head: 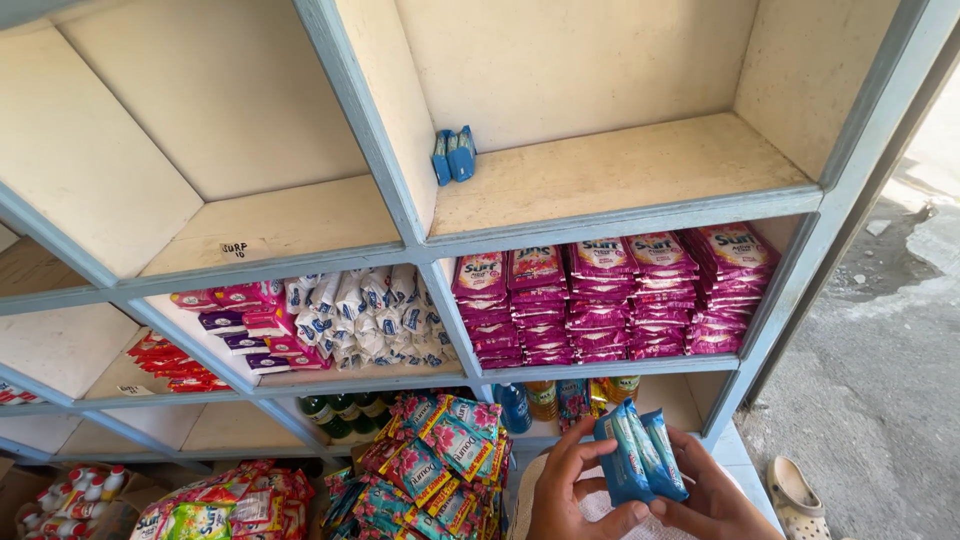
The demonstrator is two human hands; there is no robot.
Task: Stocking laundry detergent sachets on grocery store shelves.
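The blue sachets [640,455], a small bunch of them, sit at about five o'clock in the view, held upright with their long axis running from six up toward twelve, tilted a little to eleven. Both hands share them. The left hand [568,490] closes its grip on the bunch from the nine o'clock side, thumb across the lower front and fingers curled behind the left edge. The right hand [715,500] holds from four o'clock, fingers wrapped at the base and right edge. Neither grip is open; both are closed on the bunch, and neither hand is clearly the nearer.

Up at twelve o'clock from the bunch, well apart, a few matching blue packs [454,155] stand in the upper shelf [620,205] compartment, against its left wall. Between the two lies a compartment full of stacked pink sachets [610,295]. At ten o'clock are white sachets [365,310]. Just beside the left hand, at nine o'clock, is a heap of teal packets [440,460]. A sandal [797,495] lies on the ground at three o'clock.
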